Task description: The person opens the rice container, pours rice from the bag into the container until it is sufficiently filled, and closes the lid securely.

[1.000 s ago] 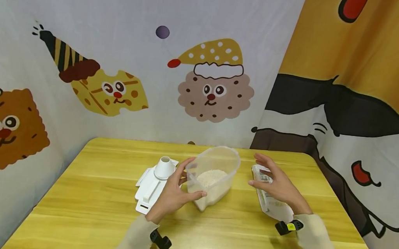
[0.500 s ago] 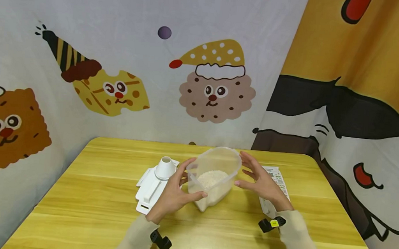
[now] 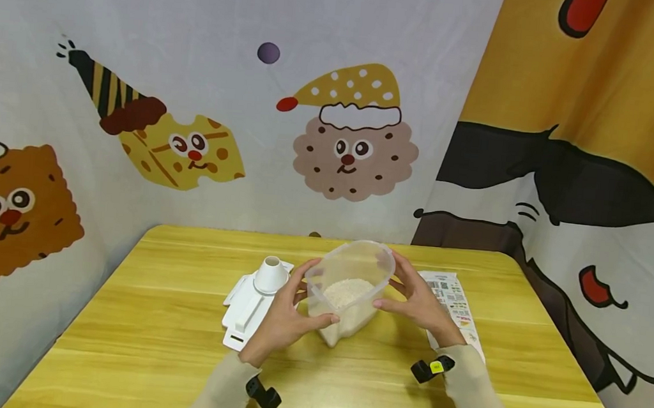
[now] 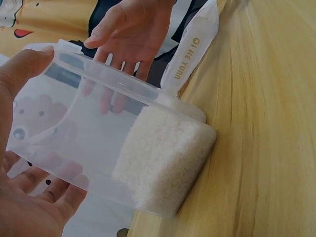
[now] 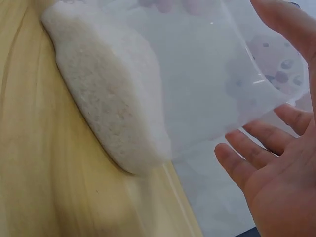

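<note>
A clear plastic container [image 3: 351, 263] with white rice [image 4: 158, 153] in its bottom stands on the table in the head view. My left hand [image 3: 286, 319] grips its left side, thumb at the near wall and fingers round the far side. On the right, my right hand [image 3: 420, 301] is beside the container, its fingers spread and loosely bent. In the right wrist view that hand's fingers [image 5: 247, 153] lie along the container's side; whether they touch it is hard to tell. A white lid with a cone-shaped spout [image 3: 270, 276] lies left of my left hand.
Beyond my right hand lies a flat white bag with print [image 3: 454, 307]; its gold lettering shows in the left wrist view. The wooden table [image 3: 139, 317] backs onto a cartoon-printed curtain [image 3: 214, 22].
My right hand has moved left from over the white bag to the container's right side, uncovering more of the bag. The left hand and the container have stayed put.
</note>
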Available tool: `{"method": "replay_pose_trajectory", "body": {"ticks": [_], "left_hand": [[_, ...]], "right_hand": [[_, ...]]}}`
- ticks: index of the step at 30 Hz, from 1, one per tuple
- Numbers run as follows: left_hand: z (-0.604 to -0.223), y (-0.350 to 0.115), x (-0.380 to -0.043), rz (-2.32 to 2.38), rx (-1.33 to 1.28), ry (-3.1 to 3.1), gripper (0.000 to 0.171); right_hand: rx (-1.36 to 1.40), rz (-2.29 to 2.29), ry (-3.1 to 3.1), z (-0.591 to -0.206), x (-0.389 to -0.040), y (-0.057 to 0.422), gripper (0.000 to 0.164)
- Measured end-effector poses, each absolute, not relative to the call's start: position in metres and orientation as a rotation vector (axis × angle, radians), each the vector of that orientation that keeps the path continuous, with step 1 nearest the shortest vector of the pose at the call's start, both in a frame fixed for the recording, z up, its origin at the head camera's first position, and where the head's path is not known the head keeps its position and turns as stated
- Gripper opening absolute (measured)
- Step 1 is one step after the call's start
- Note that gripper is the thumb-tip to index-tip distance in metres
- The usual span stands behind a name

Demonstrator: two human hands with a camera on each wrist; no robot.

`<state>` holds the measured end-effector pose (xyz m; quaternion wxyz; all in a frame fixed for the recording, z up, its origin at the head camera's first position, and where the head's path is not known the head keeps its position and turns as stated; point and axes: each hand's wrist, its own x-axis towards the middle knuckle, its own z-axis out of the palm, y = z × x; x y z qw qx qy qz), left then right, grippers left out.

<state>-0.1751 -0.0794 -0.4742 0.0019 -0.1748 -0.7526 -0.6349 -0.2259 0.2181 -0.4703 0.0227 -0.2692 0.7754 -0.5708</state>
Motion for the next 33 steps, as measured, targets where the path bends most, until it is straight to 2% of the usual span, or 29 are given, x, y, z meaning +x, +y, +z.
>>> {"method": "replay_pose_trajectory", "body": {"ticks": [8,16,27,33], "left_hand": [[-0.472,-0.082,-0.176,-1.934,-0.569,-2.378,0.1],[-0.466,-0.09,-0.179,-1.863,-0.636,-2.445,0.1],[-0.452,-0.116,-0.187,-1.534,-0.75,-2.659,0.104],[-0.445,-0.131,-0.182,-1.278,-0.695,-2.798,0.102]], "right_hand": [[-0.916,-1.822,2.374,-0.476,-0.229,0.211,0.096],[-0.868,-1.821,2.389,-0.474,-0.227,0.21,0.096],[-0.889,-1.812,2.39,-0.474,-0.226,0.211,0.094],[-0.868,-1.81,2.395,-0.474,-0.226,0.211,0.095]]}}
